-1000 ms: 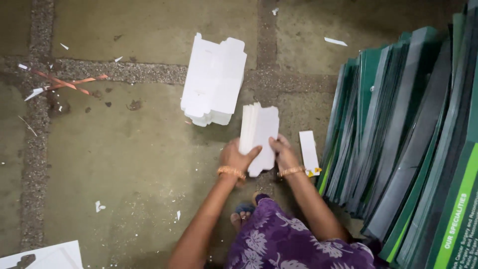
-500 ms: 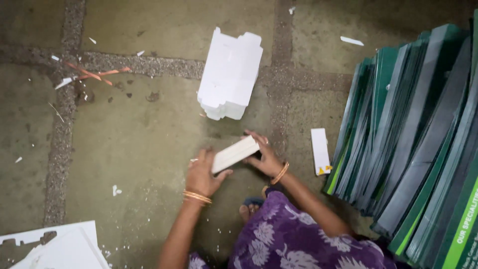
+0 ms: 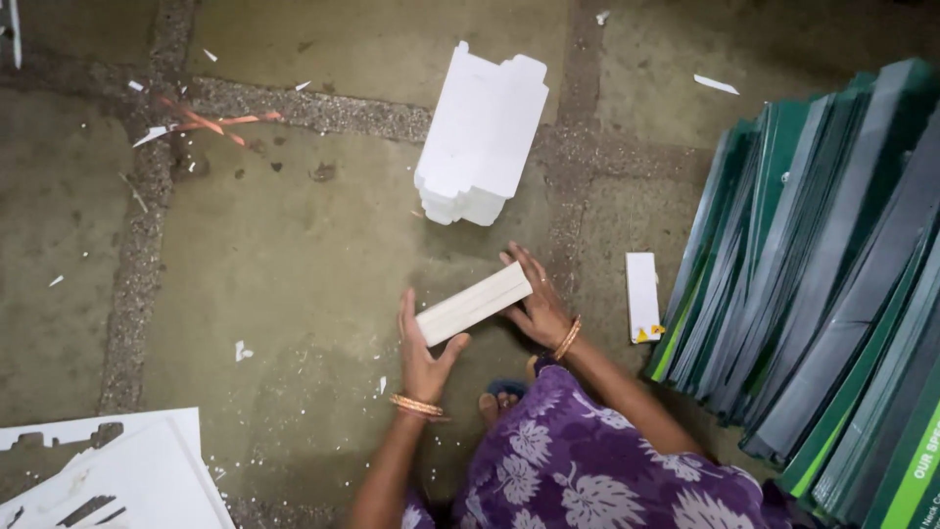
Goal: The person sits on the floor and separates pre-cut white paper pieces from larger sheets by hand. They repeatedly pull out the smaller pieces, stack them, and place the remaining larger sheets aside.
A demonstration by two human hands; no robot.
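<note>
Head view looks straight down at a stone floor (image 3: 294, 264), where a white folded carton (image 3: 474, 304) sits between the two hands, just above the ground and in front of the person's knees. Left hand (image 3: 423, 358) clasps the carton's lower left end, thumb on the near side and fingers behind it; right hand (image 3: 537, 299) presses its open palm and fingers against the upper right end. Both hands are clamped on the one piece, held apart by its length.

Half a second earlier the carton was held much the same way, tilted up to the right; a second ago it lay as a flat white sheet under both hands, which were then close together.

It now looks like a long, narrow white block, plain and unprinted, with a crisp edge along its length.

Behind it lies a stack of white flat cartons (image 3: 482, 137); to the right stands a row of green-edged sheets (image 3: 832, 274), with a small white strip (image 3: 642, 296) beside them.
</note>
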